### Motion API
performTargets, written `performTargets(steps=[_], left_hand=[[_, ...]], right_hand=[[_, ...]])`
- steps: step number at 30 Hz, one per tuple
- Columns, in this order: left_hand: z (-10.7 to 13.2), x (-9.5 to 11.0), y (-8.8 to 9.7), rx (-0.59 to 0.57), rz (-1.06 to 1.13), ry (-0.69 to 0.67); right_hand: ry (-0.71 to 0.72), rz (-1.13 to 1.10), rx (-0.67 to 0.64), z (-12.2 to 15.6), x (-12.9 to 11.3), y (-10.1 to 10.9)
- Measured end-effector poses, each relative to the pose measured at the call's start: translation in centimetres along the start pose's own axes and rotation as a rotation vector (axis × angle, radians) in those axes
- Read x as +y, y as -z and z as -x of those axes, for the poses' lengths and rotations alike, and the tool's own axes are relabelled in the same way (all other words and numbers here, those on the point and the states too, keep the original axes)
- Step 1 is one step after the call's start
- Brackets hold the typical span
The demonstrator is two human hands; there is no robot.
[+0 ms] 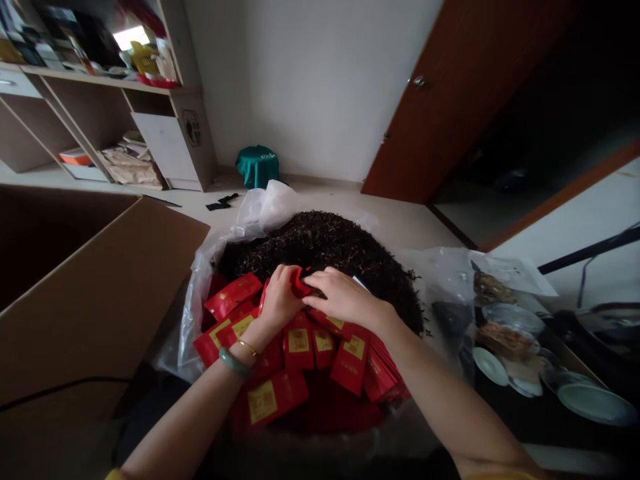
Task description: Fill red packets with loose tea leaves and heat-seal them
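A small red packet [301, 283] is pinched between both hands above a heap of dark loose tea leaves [325, 250]. My left hand [280, 297], with a green bangle and a thin gold bracelet on the wrist, grips the packet's left side with curled fingers. My right hand [340, 297] closes on its right side. Below the hands lie several red packets with yellow labels [300, 347], piled on the near side of the tea. The tea sits in a clear plastic bag [260, 213].
A large open cardboard box [90, 293] stands at the left. Plates and dishes with dried goods [510, 340] sit on the right. A green stool [257, 165], a wooden shelf unit [150, 127] and a brown door [450, 100] are farther back.
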State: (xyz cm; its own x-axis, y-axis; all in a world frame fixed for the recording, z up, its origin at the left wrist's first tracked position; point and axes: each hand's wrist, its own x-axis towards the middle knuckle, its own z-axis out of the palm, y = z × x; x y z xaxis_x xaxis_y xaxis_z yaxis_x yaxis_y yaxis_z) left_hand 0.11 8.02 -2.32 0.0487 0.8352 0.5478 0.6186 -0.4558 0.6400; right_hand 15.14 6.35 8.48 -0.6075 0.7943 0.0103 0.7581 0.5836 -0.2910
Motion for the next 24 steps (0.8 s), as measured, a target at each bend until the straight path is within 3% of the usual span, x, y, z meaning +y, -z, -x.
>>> performTargets(steps=[7,13,17,20,24], left_hand=[[0.3,-0.2,-0.3,-0.018,-0.095,-0.043],[0.4,0.3,-0.2,-0.003,-0.05,0.025],[0.4,0.4,-0.1,-0.011,0.042,0.027],[0.4,0.2,-0.1,0.006,0.069,0.012],[0.6,0.2,-0.2,0.003,0.077,0.024]], right_hand=[[-0.019,0.027,0.072,-0.4,0.5,-0.9],[0.055,-0.318,0.302,0.2,1.3,-0.4],[-0.008,-0.481,0.418,0.9,1.7,0.3],[0.026,-0.367,0.384,1.5,1.5,0.1],[0.032,-0.04,0.241,1.7,0.7,-0.9]])
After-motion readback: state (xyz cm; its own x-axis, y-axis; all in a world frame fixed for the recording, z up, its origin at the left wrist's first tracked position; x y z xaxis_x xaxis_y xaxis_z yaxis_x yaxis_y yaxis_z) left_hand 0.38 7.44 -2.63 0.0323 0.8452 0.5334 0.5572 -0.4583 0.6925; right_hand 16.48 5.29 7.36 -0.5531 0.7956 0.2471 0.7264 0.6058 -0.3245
